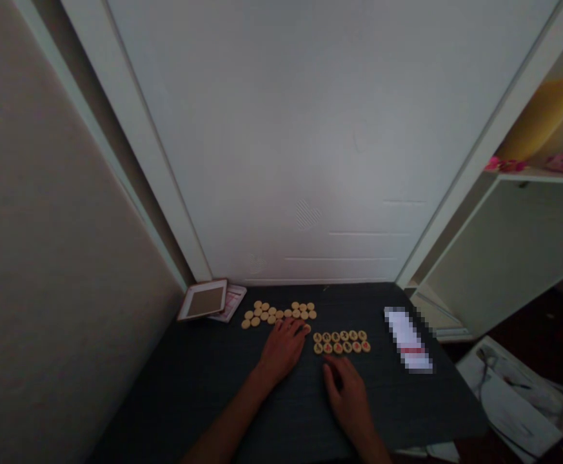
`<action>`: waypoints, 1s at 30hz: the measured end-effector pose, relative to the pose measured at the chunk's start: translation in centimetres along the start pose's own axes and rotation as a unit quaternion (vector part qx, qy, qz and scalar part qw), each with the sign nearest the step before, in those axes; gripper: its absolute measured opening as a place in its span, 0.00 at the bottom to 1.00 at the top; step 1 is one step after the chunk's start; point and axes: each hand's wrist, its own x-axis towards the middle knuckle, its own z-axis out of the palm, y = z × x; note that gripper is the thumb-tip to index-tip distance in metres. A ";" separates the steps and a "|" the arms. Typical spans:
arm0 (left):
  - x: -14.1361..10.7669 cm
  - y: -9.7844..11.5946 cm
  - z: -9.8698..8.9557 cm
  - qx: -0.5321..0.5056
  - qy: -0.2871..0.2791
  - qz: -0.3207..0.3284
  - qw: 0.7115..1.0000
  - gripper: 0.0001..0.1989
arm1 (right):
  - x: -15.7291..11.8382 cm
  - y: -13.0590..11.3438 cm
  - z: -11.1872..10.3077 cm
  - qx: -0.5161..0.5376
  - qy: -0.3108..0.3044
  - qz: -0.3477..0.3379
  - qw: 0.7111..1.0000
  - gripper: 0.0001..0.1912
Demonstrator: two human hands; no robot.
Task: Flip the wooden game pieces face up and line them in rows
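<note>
I am observing the left bare hand (282, 348) extending its fingers over the near edge of a loose cluster of plain, round, wood-coloured discs (280, 314) on the far part of the dark, rectangular table (198, 386); whether it is gripping any disc, I am not able to tell. The right bare hand (349, 392) is curving loosely, fingers parted, holding nothing visible, just nearer than two rows of round, wood-coloured, red- and black-marked discs (338, 348), which are lying right of the cluster.
</note>
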 end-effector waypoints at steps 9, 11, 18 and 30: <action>-3.7 -0.1 -0.9 -0.119 0.011 -0.022 0.993 0.06 | 0.0 -0.2 0.0 0.001 -0.008 -0.014 1.000 0.11; -3.9 0.3 -0.8 -0.162 0.019 -0.043 0.986 0.04 | 0.0 -0.4 -0.1 0.005 -0.012 -0.019 1.000 0.11; -4.0 2.6 -0.5 -0.441 -0.035 -0.153 0.884 0.11 | -0.1 -1.4 -0.4 0.038 -0.057 -0.063 0.996 0.15; -4.1 1.8 0.6 -0.548 -0.020 -0.190 0.814 0.12 | 0.9 -2.3 1.2 0.075 -0.030 -0.049 0.995 0.08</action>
